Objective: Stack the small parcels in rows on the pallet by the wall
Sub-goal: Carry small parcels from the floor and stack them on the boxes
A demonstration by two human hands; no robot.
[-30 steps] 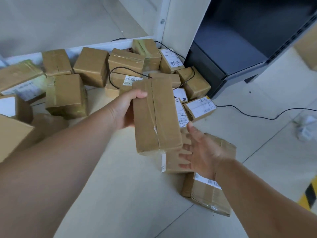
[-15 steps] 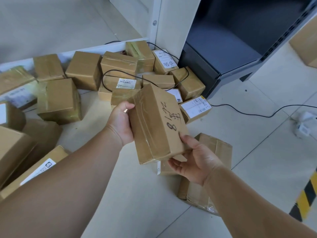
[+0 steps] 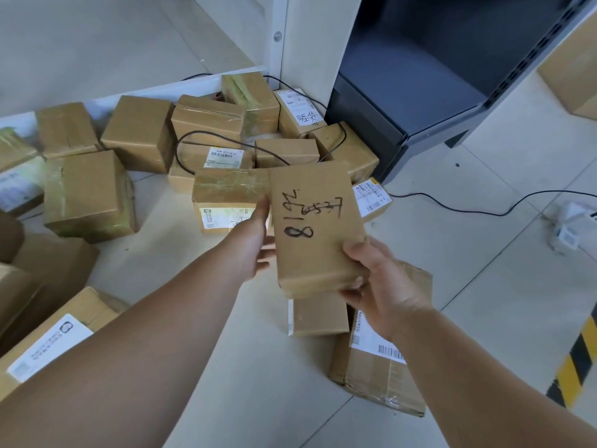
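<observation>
The marked parcel (image 3: pixel 318 231) is up off the ground, held flat at mid-frame with its scrawled black writing facing up. The right hand (image 3: pixel 378 286) clamps the near right corner, thumb on top. The left hand (image 3: pixel 255 244) holds the left edge, thumb along the side, fingers tucked underneath. It's a good two-handed hold. The smart play now, I'd say, is to keep it level, carry it to the row and set it square against a neighbour. No pallet can be made out here. Loose parcels (image 3: pixel 139 130) lie jumbled on the pale tiled floor (image 3: pixel 452 270) by the wall, with a black cable (image 3: pixel 468 208) looping through them, so watch for a snag. A dark cabinet (image 3: pixel 420 76) stands beside a white post (image 3: pixel 277 37), and there's a hazard stripe (image 3: pixel 578 360) at far right.
</observation>
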